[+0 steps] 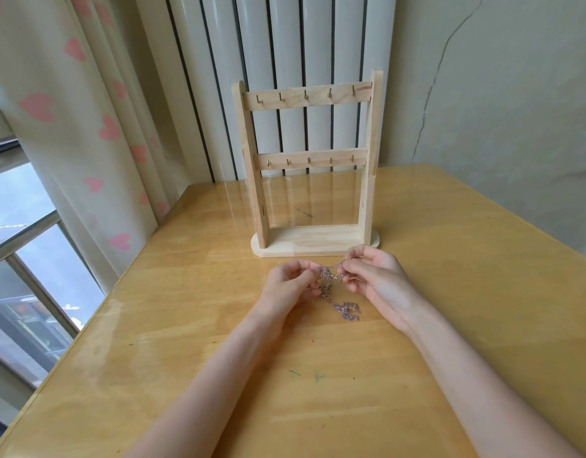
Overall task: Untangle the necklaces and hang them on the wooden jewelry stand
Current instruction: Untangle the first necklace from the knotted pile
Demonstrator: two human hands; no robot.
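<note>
A tangle of thin pinkish chain necklaces [346, 310] hangs between my two hands, and its lower part lies bunched on the table. My left hand [291, 282] pinches the chain at its left end. My right hand [370, 276] pinches the chain at its right end, a short stretch taut between the fingertips. Just beyond my hands stands the wooden jewelry stand [309, 166], upright, with two crossbars of small brass hooks. Nothing hangs on the hooks.
The wooden table [185, 325] runs out on all sides of my hands. A white radiator [285, 44] and a wall stand behind the stand. A curtain with pink hearts [86, 127] and a window are at the left.
</note>
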